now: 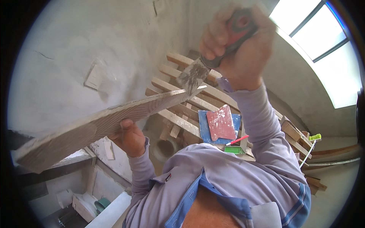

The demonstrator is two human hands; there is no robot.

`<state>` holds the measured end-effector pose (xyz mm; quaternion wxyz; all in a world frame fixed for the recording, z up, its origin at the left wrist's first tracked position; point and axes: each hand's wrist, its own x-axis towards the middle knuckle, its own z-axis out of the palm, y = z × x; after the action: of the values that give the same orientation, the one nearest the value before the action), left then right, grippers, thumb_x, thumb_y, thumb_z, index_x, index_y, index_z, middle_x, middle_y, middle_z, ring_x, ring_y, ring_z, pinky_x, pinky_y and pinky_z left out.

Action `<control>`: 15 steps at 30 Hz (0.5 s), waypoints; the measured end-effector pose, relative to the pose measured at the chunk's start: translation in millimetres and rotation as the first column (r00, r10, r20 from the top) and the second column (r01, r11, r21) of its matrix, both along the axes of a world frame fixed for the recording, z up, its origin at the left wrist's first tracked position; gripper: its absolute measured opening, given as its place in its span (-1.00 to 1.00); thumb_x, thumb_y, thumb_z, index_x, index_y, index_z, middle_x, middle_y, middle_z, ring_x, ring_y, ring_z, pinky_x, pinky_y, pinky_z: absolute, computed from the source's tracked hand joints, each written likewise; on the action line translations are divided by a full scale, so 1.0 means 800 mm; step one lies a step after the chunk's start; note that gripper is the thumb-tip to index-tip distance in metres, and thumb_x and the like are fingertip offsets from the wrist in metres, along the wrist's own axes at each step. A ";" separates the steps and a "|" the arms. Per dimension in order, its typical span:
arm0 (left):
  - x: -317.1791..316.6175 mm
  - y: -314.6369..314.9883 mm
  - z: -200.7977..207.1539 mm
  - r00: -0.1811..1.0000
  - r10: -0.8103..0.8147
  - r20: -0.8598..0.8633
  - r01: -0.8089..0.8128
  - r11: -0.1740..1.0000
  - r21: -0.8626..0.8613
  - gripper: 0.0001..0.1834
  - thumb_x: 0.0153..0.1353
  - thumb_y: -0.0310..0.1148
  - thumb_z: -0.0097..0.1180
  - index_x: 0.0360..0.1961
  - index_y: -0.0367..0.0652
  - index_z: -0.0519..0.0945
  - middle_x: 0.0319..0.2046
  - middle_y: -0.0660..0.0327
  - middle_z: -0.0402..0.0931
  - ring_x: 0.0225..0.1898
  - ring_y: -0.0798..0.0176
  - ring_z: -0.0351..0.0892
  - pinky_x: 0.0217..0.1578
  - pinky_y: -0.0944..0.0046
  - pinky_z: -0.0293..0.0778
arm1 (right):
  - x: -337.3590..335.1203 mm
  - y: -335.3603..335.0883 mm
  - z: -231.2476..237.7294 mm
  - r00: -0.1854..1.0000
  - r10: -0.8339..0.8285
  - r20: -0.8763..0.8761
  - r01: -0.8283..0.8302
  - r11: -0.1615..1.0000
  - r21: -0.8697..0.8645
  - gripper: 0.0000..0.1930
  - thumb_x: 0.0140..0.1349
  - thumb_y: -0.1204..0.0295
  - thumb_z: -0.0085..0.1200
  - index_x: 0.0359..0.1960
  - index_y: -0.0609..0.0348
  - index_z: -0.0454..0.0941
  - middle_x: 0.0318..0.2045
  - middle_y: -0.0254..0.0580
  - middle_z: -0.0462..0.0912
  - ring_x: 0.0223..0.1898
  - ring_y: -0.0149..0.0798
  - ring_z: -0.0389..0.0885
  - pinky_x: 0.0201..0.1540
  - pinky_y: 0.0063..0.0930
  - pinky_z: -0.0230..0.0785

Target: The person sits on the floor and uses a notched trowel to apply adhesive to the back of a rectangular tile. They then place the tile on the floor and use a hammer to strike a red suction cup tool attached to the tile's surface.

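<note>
My left hand (131, 140) grips a long, narrow tile strip (89, 127) from below, near its middle. Its face is coated with grey adhesive combed into ridges, and the strip slants up from lower left to the centre. In my raised right hand (249, 49) is a putty knife (194, 77), its red and black handle wrapped by my fingers. The knife's wide blade, smeared with grey-white residue, points down to the strip's far end. Blade and edge overlap in view; I cannot tell whether they touch. The right hand is slightly blurred.
Behind the strip lies a wooden slatted pallet (178, 121). On it rest a red plate (221, 123) and a blue plate (203, 127) with white splatter, plus a red marker (237, 140). Wood offcuts (291, 131) and a green brush (315, 137) lie right; a window (319, 34) is upper right.
</note>
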<state>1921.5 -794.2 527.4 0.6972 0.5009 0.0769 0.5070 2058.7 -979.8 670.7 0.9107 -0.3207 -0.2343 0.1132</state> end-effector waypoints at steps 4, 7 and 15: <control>0.012 -0.005 0.012 0.999 -0.034 0.038 0.031 0.997 0.065 -0.50 -0.02 -0.39 0.30 -0.02 -0.23 0.46 -0.07 0.08 0.51 -0.06 0.08 0.49 0.03 0.08 0.40 | -0.017 0.022 0.068 0.960 0.110 0.257 -0.170 0.960 0.223 -0.45 0.28 -0.09 -0.35 -0.48 0.15 0.43 -0.82 -0.26 0.33 -0.86 -0.37 0.20 -0.84 -0.52 0.05; 0.015 -0.002 0.011 0.999 -0.034 0.040 0.029 0.991 0.133 -0.47 -0.03 -0.42 0.30 0.00 -0.26 0.44 -0.05 0.07 0.51 -0.07 0.08 0.50 0.02 0.06 0.41 | -0.037 0.019 0.101 0.930 0.067 0.363 -0.177 0.944 0.280 -0.47 0.27 -0.10 -0.33 -0.48 0.13 0.42 -0.81 -0.27 0.33 -0.86 -0.38 0.20 -0.84 -0.54 0.03; 0.017 0.020 -0.015 0.996 0.056 -0.073 -0.037 0.972 0.230 -0.51 0.00 -0.49 0.24 0.01 -0.29 0.43 -0.05 0.02 0.50 -0.11 0.05 0.53 0.02 -0.01 0.41 | -0.009 0.029 0.035 0.994 0.069 0.086 -0.072 0.997 0.027 -0.53 0.23 -0.06 -0.29 -0.52 0.09 0.38 -0.80 -0.30 0.31 -0.82 -0.40 0.22 -0.80 -0.53 0.02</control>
<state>1935.0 -777.9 515.1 0.6193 0.5955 0.0574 0.5084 2051.8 -956.3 698.3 0.9001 -0.3029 -0.2858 0.1278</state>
